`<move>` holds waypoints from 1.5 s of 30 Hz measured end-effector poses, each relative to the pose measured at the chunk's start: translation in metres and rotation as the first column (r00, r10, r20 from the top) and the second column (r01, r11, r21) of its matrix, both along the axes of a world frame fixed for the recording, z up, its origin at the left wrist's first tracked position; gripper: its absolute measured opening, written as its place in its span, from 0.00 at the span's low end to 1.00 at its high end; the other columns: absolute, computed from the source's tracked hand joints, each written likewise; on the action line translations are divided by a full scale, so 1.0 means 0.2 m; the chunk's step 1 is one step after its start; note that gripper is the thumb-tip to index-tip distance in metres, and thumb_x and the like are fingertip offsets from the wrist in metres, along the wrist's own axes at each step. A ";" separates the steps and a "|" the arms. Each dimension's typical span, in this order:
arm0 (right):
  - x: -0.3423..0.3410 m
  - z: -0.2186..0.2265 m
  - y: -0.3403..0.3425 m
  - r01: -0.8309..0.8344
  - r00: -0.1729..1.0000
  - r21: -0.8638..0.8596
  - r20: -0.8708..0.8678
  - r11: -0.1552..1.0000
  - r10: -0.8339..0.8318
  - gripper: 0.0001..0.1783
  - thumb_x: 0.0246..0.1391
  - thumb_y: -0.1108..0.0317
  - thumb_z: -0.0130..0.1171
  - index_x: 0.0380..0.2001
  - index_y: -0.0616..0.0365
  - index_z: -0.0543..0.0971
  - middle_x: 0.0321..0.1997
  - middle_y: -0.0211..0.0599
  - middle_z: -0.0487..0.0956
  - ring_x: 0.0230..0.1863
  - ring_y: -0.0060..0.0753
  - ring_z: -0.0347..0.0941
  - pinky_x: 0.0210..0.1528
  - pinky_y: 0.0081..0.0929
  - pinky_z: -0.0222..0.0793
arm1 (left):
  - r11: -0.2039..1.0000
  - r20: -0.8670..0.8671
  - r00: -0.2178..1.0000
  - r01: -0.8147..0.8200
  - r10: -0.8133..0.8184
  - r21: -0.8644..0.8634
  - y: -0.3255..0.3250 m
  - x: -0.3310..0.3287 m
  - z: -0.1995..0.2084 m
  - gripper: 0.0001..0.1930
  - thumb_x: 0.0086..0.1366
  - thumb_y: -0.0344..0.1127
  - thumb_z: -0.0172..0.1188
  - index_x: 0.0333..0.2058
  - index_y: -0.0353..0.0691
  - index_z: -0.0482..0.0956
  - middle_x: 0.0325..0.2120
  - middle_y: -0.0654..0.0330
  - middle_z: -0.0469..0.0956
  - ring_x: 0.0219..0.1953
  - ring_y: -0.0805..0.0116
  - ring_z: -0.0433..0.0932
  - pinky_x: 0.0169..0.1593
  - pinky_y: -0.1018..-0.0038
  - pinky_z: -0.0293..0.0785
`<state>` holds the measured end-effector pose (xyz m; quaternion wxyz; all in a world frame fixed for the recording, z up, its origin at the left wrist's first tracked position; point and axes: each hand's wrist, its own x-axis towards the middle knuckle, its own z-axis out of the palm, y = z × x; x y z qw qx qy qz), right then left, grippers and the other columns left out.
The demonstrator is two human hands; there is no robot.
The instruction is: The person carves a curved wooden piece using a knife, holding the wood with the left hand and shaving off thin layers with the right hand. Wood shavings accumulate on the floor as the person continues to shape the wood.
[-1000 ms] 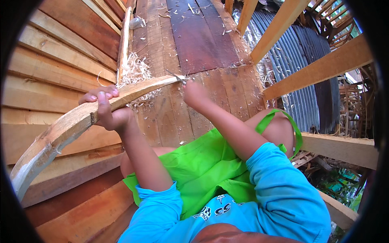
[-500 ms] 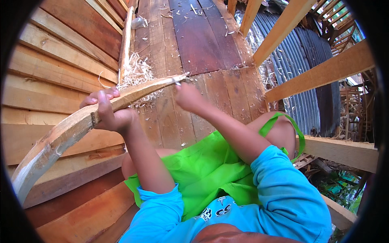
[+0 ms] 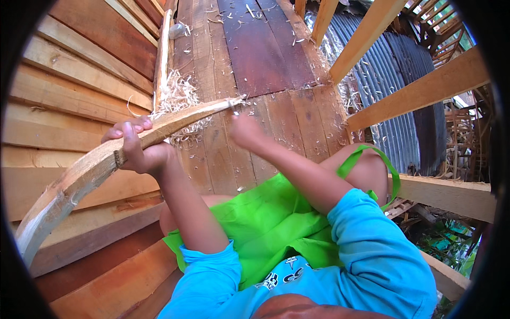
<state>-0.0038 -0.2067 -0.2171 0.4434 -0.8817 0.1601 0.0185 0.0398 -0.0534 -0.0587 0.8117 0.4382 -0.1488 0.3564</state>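
Pale wood fills the grip of the left hand [image 3: 139,148]: a curved pole [image 3: 172,121] slanting above the floor [image 3: 223,162]. Near its tip, the right hand [image 3: 246,131] closes around a blurred blade [image 3: 233,108]. Shavings [image 3: 178,93] lie beyond. Whittling seems in hand; the next stroke calls for steadiness.

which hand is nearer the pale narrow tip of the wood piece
The right hand, close to the tip; the left hand grips the wood piece farther back.

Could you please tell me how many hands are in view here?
2: the left hand grips the curved wood partway along, and the right hand is near its narrow far end, holding a small blurred tool. Some fingers are hidden.
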 end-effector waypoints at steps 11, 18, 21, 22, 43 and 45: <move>-0.03 0.10 0.00 -0.044 0.998 -0.042 0.053 0.998 0.046 0.19 0.64 0.59 0.41 0.36 0.67 0.71 0.33 0.62 0.77 0.39 0.63 0.75 0.43 0.52 0.69 | 0.993 -0.079 0.992 -0.105 0.101 -0.046 -0.03 -0.03 0.02 0.09 0.49 0.30 0.57 0.25 0.46 0.64 0.15 0.65 0.64 0.19 0.73 0.67 0.27 0.73 0.68; -0.02 0.15 0.06 -0.070 0.996 -0.001 -0.056 0.998 0.070 0.19 0.64 0.60 0.41 0.37 0.66 0.73 0.35 0.61 0.78 0.39 0.62 0.75 0.43 0.52 0.69 | 0.995 -0.043 0.996 -0.080 0.078 -0.055 -0.01 -0.02 -0.01 0.11 0.48 0.26 0.54 0.30 0.44 0.64 0.17 0.63 0.64 0.17 0.72 0.65 0.25 0.76 0.67; 0.00 -0.08 -0.07 -0.005 0.999 -0.068 -0.048 0.998 0.002 0.20 0.64 0.61 0.40 0.35 0.70 0.72 0.33 0.63 0.77 0.38 0.62 0.75 0.43 0.53 0.69 | 0.995 0.028 0.995 0.098 -0.098 -0.013 -0.02 -0.01 0.00 0.11 0.49 0.26 0.54 0.31 0.43 0.64 0.18 0.63 0.64 0.18 0.72 0.65 0.25 0.75 0.68; -0.01 0.04 -0.01 -0.038 0.999 -0.060 -0.036 0.997 0.036 0.20 0.64 0.61 0.40 0.35 0.70 0.72 0.33 0.64 0.77 0.38 0.63 0.75 0.43 0.53 0.69 | 0.991 0.049 0.990 0.132 -0.133 0.015 0.00 0.00 -0.01 0.11 0.49 0.27 0.53 0.32 0.43 0.64 0.18 0.63 0.64 0.18 0.72 0.65 0.25 0.75 0.68; 0.11 0.11 -0.16 0.316 0.943 0.145 0.062 0.938 -0.328 0.21 0.62 0.59 0.45 0.39 0.71 0.75 0.41 0.61 0.78 0.46 0.56 0.75 0.47 0.45 0.68 | 0.983 0.038 0.983 -0.181 0.180 0.021 0.02 -0.09 0.07 0.12 0.45 0.22 0.51 0.31 0.39 0.63 0.17 0.60 0.65 0.14 0.68 0.66 0.23 0.69 0.73; 0.12 0.00 -0.31 0.329 0.944 0.138 -0.048 0.934 -0.325 0.17 0.60 0.60 0.47 0.39 0.66 0.73 0.34 0.53 0.78 0.34 0.48 0.76 0.36 0.41 0.67 | 0.984 0.049 0.982 -0.181 0.180 0.008 0.02 -0.09 0.08 0.12 0.45 0.23 0.51 0.31 0.40 0.63 0.17 0.60 0.65 0.14 0.68 0.66 0.23 0.68 0.73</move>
